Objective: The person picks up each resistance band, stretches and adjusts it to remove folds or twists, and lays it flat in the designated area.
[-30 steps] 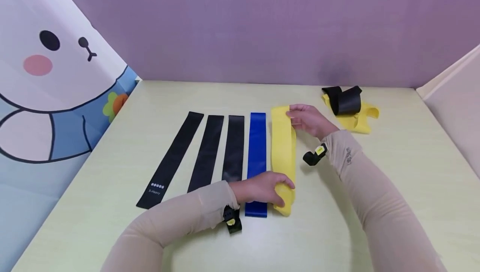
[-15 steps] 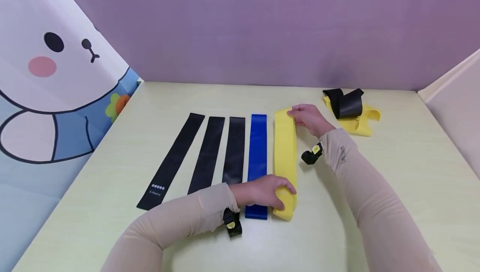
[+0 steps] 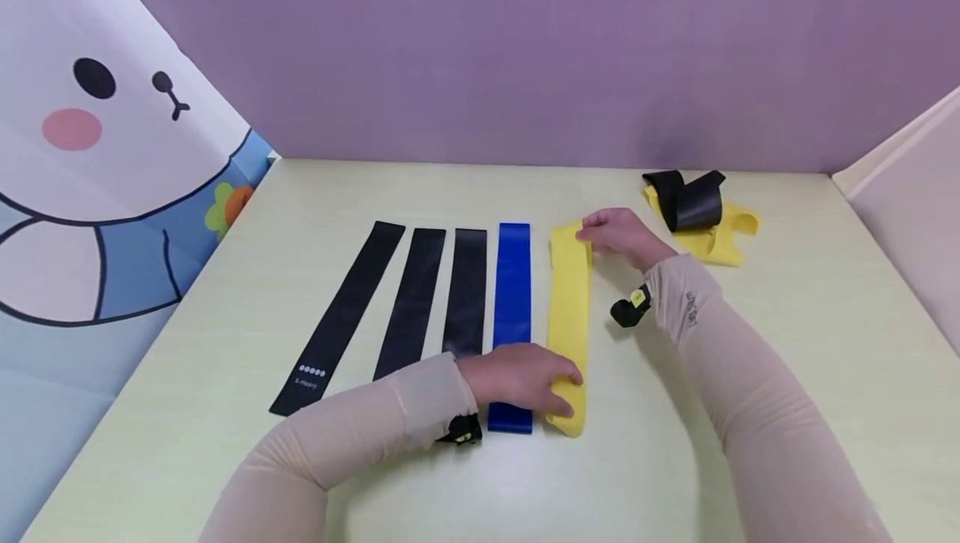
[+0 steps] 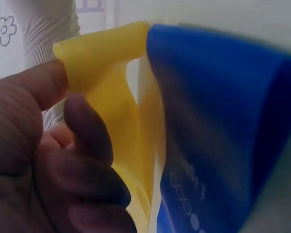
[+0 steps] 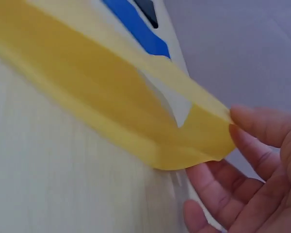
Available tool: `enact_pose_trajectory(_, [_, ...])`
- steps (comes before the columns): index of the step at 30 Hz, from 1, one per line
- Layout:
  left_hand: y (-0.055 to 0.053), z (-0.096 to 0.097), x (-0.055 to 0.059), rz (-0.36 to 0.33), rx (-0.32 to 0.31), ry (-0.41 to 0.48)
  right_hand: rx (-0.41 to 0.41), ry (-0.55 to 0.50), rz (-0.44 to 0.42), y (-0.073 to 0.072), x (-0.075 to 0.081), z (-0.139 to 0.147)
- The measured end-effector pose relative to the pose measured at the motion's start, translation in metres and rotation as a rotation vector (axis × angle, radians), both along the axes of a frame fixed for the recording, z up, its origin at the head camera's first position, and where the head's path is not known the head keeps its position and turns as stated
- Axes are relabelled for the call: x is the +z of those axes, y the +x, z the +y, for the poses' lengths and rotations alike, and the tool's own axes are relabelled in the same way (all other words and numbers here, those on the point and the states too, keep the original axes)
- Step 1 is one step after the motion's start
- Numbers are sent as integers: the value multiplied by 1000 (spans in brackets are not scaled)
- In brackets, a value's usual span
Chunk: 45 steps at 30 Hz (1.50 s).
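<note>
A yellow resistance band (image 3: 570, 301) lies lengthwise between my hands. My right hand (image 3: 618, 235) pinches its far end between thumb and fingertips; in the right wrist view that end of the loop gapes. At the near end, my left hand (image 3: 521, 378) reaches over a blue resistance band (image 3: 513, 285) and holds the yellow band's edge with curled fingers. The left wrist view shows the yellow loop (image 4: 104, 48) at the fingertips, beside the blue loop (image 4: 208, 82) with its printed dots. Left of the blue band lie three black resistance bands (image 3: 465, 293), one marked X-Heavy.
A rumpled yellow band (image 3: 720, 243) with a curled black band (image 3: 697, 201) on top sits at the back right of the pale table (image 3: 787, 343). Behind rises a purple backdrop (image 3: 525, 52). A cartoon-printed cloth (image 3: 112, 176) hangs at the left.
The yellow band's far end has shifted slightly right with my right hand, and its layers line up more closely. My left wrist has turned a little; both hands stay at the band's ends.
</note>
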<state>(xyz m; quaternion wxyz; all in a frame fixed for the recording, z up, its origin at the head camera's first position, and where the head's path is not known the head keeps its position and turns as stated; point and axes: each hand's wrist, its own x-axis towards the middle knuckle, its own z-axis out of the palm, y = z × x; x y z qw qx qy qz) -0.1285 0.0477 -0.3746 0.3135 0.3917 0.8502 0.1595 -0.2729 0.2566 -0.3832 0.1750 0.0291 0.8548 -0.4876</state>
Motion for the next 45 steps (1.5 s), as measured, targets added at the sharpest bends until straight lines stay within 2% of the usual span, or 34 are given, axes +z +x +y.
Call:
enact_pose_trajectory(4, [1,-2,1,27,-20,-29,-2,73,12,0,1,0])
enact_pose_trajectory(8, [4,-5,0,65,-39,-81,-47,13,-38,1,-1,-1])
enact_pose_trajectory(11, [6,-9,1,106,-80,-103,-51,-29,-70,2,-1,-2])
enact_pose_trajectory(16, [11,-13,2,204,-171,-64,-30,-5,-32,2,1,-3])
enact_pose_trajectory(21, [16,-15,1,306,-261,-27,-65,-18,10,1,1,-6])
enact_pose_trajectory(26, [18,-12,1,404,-254,58,-139,-90,84,-3,1,-9])
enact_pose_trajectory(29, [18,-8,1,430,-235,72,-170,-110,117,-5,0,-11])
enact_pose_trajectory(31, [18,-6,0,411,-230,59,-180,-114,113,-6,-1,-12])
enact_pose_trajectory(37, [17,-4,-3,270,-220,7,-160,-118,83,-8,-9,-8])
enact_pose_trajectory(41, [14,-6,-4,198,-224,15,-108,-76,154,-7,-9,3])
enact_pose_trajectory(45, [8,-4,-3,169,-228,29,-81,33,238,-6,1,22])
